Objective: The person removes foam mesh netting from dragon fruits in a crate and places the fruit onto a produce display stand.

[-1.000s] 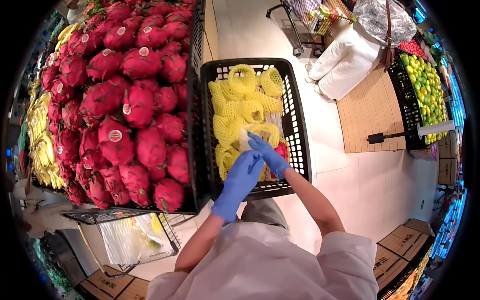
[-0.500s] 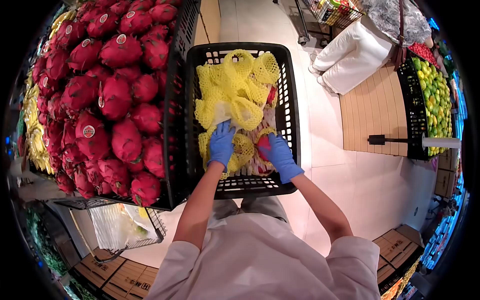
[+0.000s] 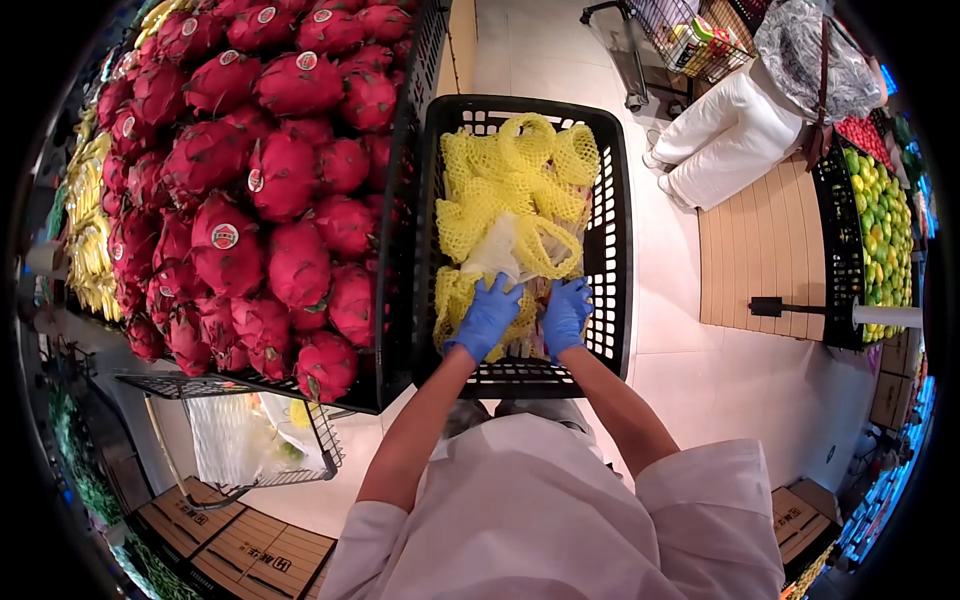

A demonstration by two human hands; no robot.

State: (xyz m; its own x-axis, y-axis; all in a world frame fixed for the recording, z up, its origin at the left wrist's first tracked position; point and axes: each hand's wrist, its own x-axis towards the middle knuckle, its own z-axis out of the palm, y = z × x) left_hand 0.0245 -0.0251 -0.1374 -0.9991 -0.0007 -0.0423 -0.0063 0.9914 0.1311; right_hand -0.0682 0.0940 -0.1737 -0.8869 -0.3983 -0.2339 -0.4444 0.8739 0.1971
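Note:
Both my blue-gloved hands are down inside the near end of a black plastic crate [image 3: 622,230]. My left hand [image 3: 487,316] lies on yellow foam netting [image 3: 480,225], its fingers apart, close to a whitish translucent plastic piece [image 3: 494,248]. Beside it, along the crate's right side, my right hand [image 3: 566,318] has its fingers bent downward. Whatever lies under those fingers is hidden. The netting is heaped in loose loops over much of the crate and covers most of what is beneath.
Left of the crate rises a display of stacked red dragon fruit [image 3: 300,262], edged by a black rim. A shopping cart [image 3: 265,445] stands at lower left. At upper right are another cart [image 3: 690,45] and a person in white trousers [image 3: 725,135]. Green-yellow fruit [image 3: 880,225] fills a right-hand stand.
My right hand has shifted inward toward my left, and the red fruit seen at its fingers is now out of sight. The whole view has shifted, placing the crate farther right.

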